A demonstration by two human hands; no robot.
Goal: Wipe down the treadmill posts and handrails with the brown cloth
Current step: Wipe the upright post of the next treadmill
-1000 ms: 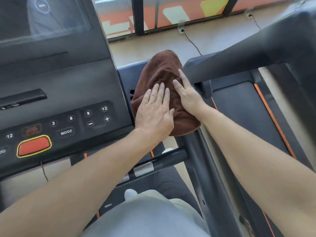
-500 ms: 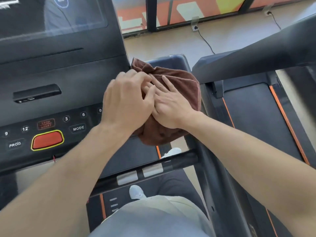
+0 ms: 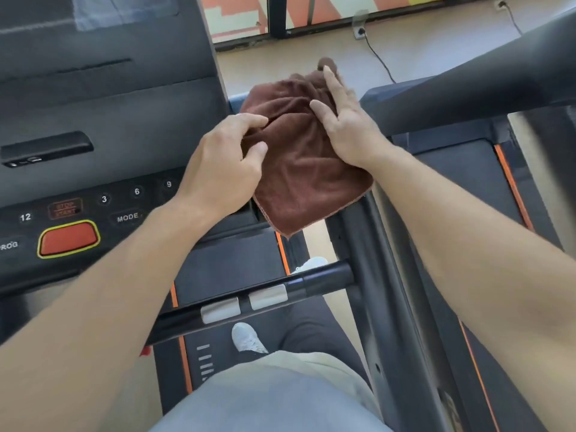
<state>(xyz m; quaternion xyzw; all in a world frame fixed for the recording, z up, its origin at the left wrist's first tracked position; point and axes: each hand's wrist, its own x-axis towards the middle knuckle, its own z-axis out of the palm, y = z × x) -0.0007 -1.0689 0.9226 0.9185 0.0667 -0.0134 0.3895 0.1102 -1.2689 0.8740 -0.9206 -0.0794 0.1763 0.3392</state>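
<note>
Nearby, console [image 3: 103, 126] and crossbar [image 3: 249, 302] flank the draped brown cloth [image 3: 299, 169].

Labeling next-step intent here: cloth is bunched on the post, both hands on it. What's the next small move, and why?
Probably slide the brown cloth down the post: the left hand pinches its bunched edge, the right hand presses flat, and bare post shows below.

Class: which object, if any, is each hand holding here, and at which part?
The left hand pinches the brown cloth at its bunched left edge. The right hand lies flat on its upper right, gripping nothing.
</note>
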